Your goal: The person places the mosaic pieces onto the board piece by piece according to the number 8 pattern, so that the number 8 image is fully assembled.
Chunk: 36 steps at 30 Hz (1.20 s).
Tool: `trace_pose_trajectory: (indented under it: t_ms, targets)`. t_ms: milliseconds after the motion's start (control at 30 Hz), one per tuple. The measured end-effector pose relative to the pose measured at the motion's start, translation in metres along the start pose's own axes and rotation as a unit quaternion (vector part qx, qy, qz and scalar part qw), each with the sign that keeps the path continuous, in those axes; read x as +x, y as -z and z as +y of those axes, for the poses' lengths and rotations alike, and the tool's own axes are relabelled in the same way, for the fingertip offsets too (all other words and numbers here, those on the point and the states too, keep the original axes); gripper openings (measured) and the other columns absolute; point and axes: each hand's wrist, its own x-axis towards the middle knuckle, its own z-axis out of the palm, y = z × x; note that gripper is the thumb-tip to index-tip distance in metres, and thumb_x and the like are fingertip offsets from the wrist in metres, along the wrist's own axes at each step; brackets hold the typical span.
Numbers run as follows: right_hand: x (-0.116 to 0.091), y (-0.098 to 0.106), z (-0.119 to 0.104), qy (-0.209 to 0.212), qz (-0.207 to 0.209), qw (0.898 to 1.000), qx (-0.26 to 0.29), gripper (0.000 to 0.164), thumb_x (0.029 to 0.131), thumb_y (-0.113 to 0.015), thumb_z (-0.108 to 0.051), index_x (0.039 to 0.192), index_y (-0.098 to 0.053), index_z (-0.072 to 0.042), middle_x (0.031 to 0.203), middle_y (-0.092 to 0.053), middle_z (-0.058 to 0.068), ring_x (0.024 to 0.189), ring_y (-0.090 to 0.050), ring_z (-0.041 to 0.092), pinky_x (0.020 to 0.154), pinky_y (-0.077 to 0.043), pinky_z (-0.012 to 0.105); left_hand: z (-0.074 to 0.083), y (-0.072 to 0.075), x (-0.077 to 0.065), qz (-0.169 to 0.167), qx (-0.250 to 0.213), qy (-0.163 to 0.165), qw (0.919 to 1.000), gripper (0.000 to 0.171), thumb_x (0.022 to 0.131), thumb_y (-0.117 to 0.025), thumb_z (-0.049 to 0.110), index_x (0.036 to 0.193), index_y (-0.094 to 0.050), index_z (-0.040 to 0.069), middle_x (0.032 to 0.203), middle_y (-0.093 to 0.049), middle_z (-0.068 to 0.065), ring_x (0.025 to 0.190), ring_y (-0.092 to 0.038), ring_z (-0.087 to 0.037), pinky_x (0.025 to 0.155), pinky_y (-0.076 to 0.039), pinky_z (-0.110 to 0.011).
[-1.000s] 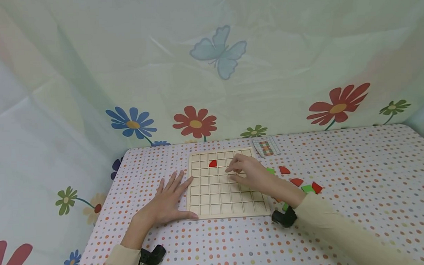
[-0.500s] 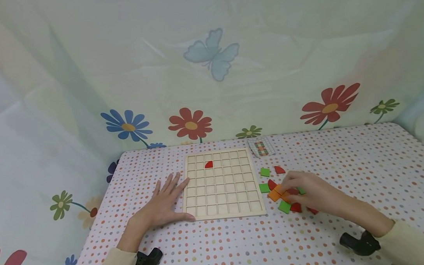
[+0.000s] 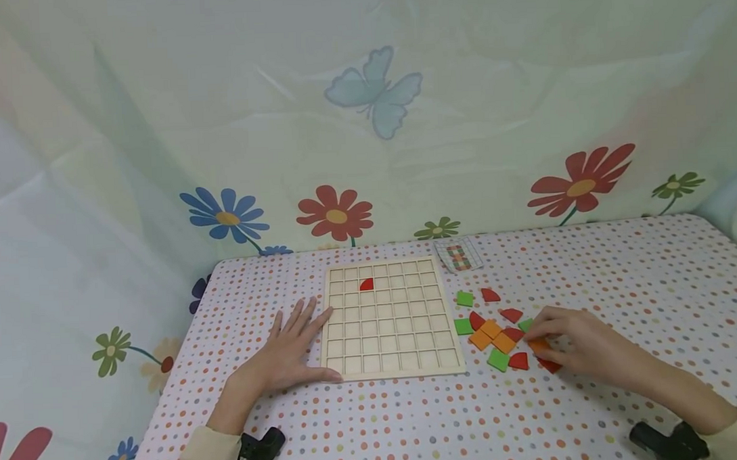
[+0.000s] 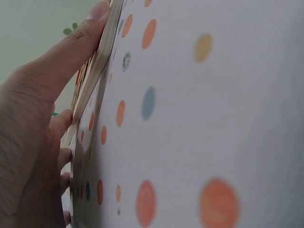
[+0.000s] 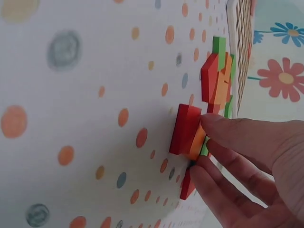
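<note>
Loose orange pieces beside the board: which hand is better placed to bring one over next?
Right, I'd judge. The right hand touches an orange piece; the left hand lies spread at the left edge of the board, across it from the loose pieces.

In front of you, the counter (image 3: 638, 281) is white with scattered dots of several colours, and its far corners are rounded. A pale board (image 3: 387, 325), divided into small squares, lies flat on it. Just beside the board's far right corner you have a printed sheet (image 3: 459, 255). Loose flat pieces lie to the right of the board: orange squares (image 3: 503, 342) bunched together, with red pieces (image 3: 519, 361) and green squares (image 3: 497, 359) around them. One green square is close by the board's right edge; you cannot tell whether they touch.
</note>
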Motion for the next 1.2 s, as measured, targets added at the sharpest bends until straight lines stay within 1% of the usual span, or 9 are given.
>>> trace_pose_trajectory:
  t_ms: [200,467,733,867,1000,1067,1133,1167,1200]
  targets:
    - [0.001,0.001,0.004,-0.008,0.003,1.000,0.006,0.027,0.073,-0.094,-0.004,0.095,-0.081,-0.013,0.095,-0.064,-0.009,0.081,-0.059,0.009,0.066,-0.055,0.025,0.001,0.001,0.001,0.000,0.003,-0.003,1.0000,0.115,0.082,-0.072,0.075,0.169,-0.021,0.019,0.176,-0.006,-0.015,0.161,-0.001,-0.039,0.124,-0.002,-0.070]
    - [0.003,0.004,0.009,-0.009,-0.021,0.999,0.027,0.024,0.075,-0.093,-0.005,0.095,-0.081,-0.013,0.094,-0.067,-0.010,0.082,-0.060,0.007,0.067,-0.056,0.024,0.002,0.002,0.001,0.001,0.006,-0.001,1.0000,0.116,0.082,-0.072,0.075,0.169,-0.021,0.019,0.176,-0.006,-0.015,0.161,-0.001,-0.039,0.124,-0.003,-0.070]
    - [0.009,0.008,0.011,-0.050,-0.057,0.995,0.067,0.025,0.076,-0.092,-0.005,0.098,-0.079,-0.008,0.095,-0.070,-0.005,0.082,-0.062,0.012,0.068,-0.056,0.024,0.002,0.002,0.001,0.000,0.003,0.002,1.0000,0.116,0.082,-0.072,0.076,0.169,-0.020,0.020,0.176,-0.005,-0.015,0.161,-0.001,-0.038,0.125,-0.001,-0.069]
    - [0.007,0.006,0.012,-0.054,-0.040,0.995,0.069,0.025,0.074,-0.093,-0.006,0.093,-0.078,-0.011,0.090,-0.068,-0.007,0.078,-0.058,0.008,0.064,-0.054,0.023,0.002,0.001,0.000,-0.002,0.002,0.003,1.0000,0.116,0.082,-0.072,0.076,0.169,-0.020,0.020,0.176,-0.005,-0.015,0.161,-0.001,-0.039,0.125,-0.001,-0.069]
    - [0.002,0.002,0.014,-0.034,-0.008,0.998,0.059,0.023,0.072,-0.095,-0.006,0.089,-0.081,-0.015,0.082,-0.064,-0.012,0.073,-0.056,0.004,0.064,-0.055,0.022,0.002,0.001,-0.001,-0.004,0.000,0.005,1.0000,0.116,0.082,-0.072,0.075,0.169,-0.021,0.019,0.176,-0.006,-0.015,0.161,-0.001,-0.039,0.125,-0.001,-0.069]
    - [0.000,0.000,0.016,-0.026,0.012,0.998,0.051,0.024,0.071,-0.095,-0.005,0.089,-0.083,-0.016,0.083,-0.068,-0.010,0.079,-0.066,0.013,0.067,-0.059,0.027,0.002,0.001,-0.001,-0.003,0.001,0.006,1.0000,0.116,0.082,-0.072,0.075,0.169,-0.021,0.019,0.176,-0.006,-0.015,0.161,-0.001,-0.039,0.125,-0.001,-0.069]
    - [-0.003,-0.001,0.017,-0.027,0.030,0.998,0.041,0.025,0.070,-0.095,-0.005,0.089,-0.084,-0.016,0.087,-0.073,-0.004,0.093,-0.072,0.031,0.076,-0.064,0.039,0.002,0.001,-0.001,-0.003,0.001,0.006,1.0000,0.116,0.082,-0.073,0.075,0.169,-0.021,0.019,0.176,-0.006,-0.015,0.161,-0.001,-0.039,0.125,-0.001,-0.069]
    - [-0.004,-0.002,0.018,-0.029,0.038,0.998,0.037,0.026,0.069,-0.095,-0.004,0.089,-0.084,-0.015,0.090,-0.075,-0.002,0.100,-0.072,0.040,0.081,-0.063,0.046,0.002,0.001,-0.001,-0.003,0.001,0.006,1.0000,0.116,0.082,-0.073,0.075,0.169,-0.021,0.019,0.176,-0.006,-0.015,0.161,-0.001,-0.039,0.125,-0.001,-0.069]
    - [-0.005,-0.002,0.018,-0.028,0.040,0.998,0.037,0.026,0.069,-0.095,-0.003,0.090,-0.084,-0.014,0.091,-0.075,-0.002,0.099,-0.072,0.038,0.080,-0.063,0.045,0.002,0.001,-0.001,-0.003,0.001,0.007,1.0000,0.116,0.082,-0.073,0.075,0.169,-0.021,0.019,0.176,-0.006,-0.015,0.161,-0.001,-0.039,0.125,-0.001,-0.069]
